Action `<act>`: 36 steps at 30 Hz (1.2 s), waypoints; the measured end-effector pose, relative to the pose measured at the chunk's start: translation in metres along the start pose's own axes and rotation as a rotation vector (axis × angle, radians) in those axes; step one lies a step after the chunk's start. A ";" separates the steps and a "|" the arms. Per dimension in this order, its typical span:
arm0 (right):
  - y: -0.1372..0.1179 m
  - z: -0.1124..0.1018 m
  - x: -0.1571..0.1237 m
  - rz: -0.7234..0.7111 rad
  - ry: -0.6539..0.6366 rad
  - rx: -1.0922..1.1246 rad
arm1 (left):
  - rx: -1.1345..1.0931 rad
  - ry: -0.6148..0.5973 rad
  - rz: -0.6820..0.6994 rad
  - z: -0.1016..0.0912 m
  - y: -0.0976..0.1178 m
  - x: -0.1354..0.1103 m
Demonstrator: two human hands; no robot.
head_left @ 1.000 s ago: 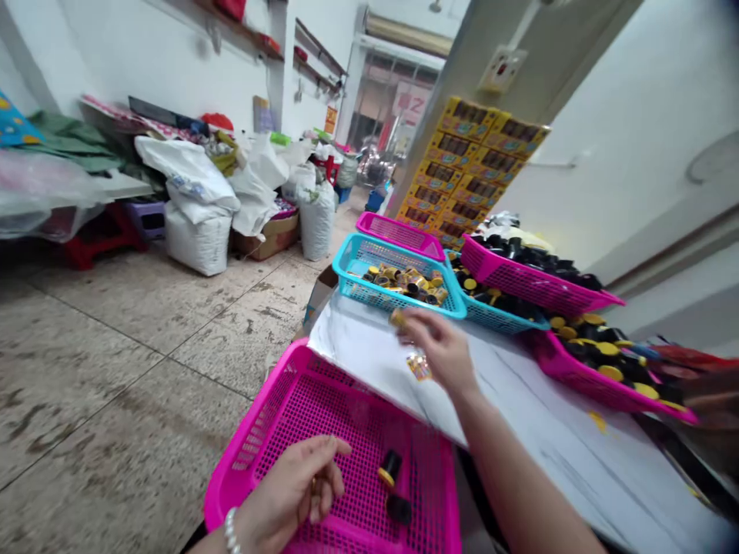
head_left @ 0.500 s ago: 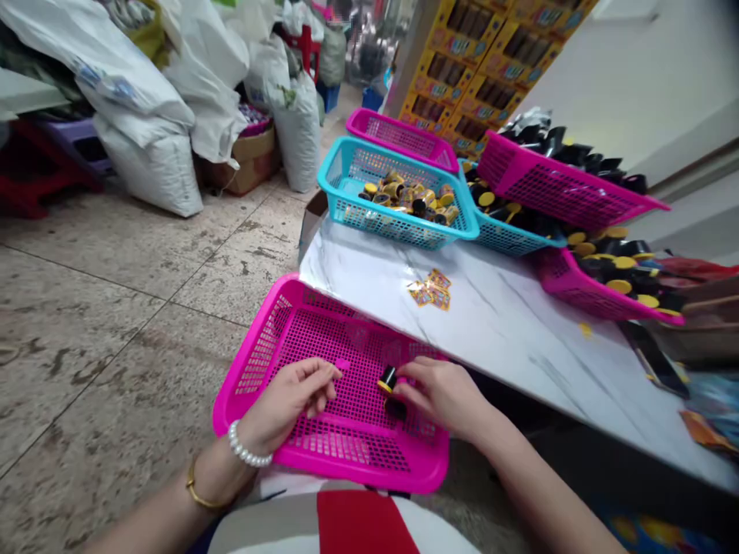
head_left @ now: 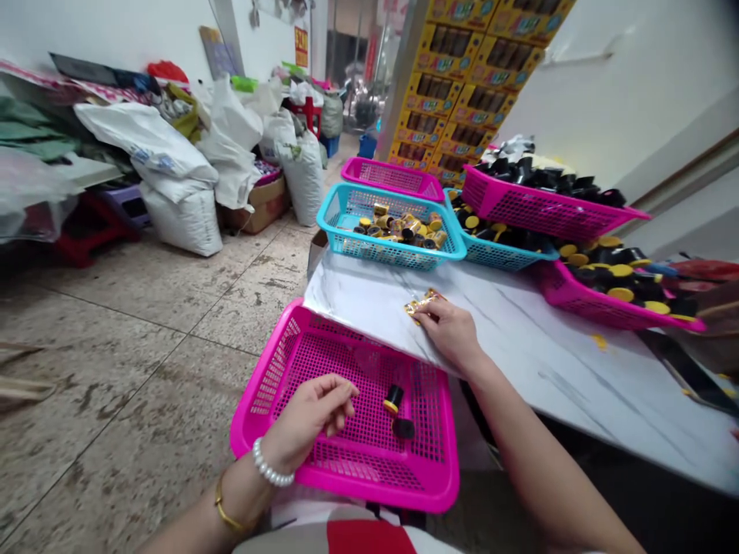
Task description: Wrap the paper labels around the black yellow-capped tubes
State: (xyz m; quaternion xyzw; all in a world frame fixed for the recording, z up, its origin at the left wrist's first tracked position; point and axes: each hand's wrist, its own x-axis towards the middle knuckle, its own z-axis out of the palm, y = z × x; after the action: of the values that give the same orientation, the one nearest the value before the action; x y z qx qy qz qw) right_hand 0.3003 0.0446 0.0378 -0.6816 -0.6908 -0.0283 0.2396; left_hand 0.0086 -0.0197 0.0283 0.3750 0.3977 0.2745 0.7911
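My right hand (head_left: 447, 329) is on the white table, thumb and fingertips pinched on a shiny yellow printed label (head_left: 420, 305) from a small pile that the fingers partly cover. Over the pink basket (head_left: 254, 392) in my lap hovers my left hand (head_left: 315, 415), its fingers curled in. Whatever it may hold is hidden. Two small black cylinders lie in that basket to the right of my left hand: one black cylinder (head_left: 395, 396) has a yellow rim, and the other black cylinder (head_left: 402, 428) lies just below it.
On the table (head_left: 490, 308) stands a blue basket (head_left: 398, 258) with several yellow-labelled small containers. Pink baskets (head_left: 554, 219) of black and yellow pieces are piled at the right. A phone (head_left: 690, 369) lies near them. Yellow boxes (head_left: 456, 92) are stacked behind; white sacks (head_left: 178, 208) stand left.
My right hand has left the black cylinders in the pink basket and moved up onto the labels on the table. My left hand stays curled over the basket. The view has tilted up slightly.
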 end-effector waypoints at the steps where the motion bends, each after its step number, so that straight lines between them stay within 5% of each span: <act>1: 0.001 0.000 0.001 0.003 0.003 -0.001 | 0.002 0.002 0.004 0.000 0.001 0.001; 10: 0.009 -0.007 0.020 -0.208 -0.065 0.091 | -0.074 0.031 0.020 -0.010 -0.004 0.004; 19: 0.012 -0.006 0.040 -0.274 -0.063 0.052 | -0.104 0.038 0.027 -0.014 -0.005 0.004; 25: -0.057 -0.016 -0.002 -0.292 0.041 0.250 | -0.127 0.101 0.092 -0.010 0.000 0.004; 29: -0.111 -0.011 -0.047 -0.302 -0.095 0.518 | -0.165 0.108 0.153 -0.008 0.004 0.003; 36: -0.129 0.012 -0.073 -0.264 -0.071 0.551 | -0.127 0.072 0.126 -0.014 0.000 -0.002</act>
State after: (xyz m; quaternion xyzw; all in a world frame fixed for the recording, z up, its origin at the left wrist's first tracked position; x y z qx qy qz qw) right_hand 0.1709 -0.0276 0.0377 -0.4959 -0.7630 0.1531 0.3853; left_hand -0.0038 -0.0160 0.0237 0.3381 0.3835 0.3617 0.7796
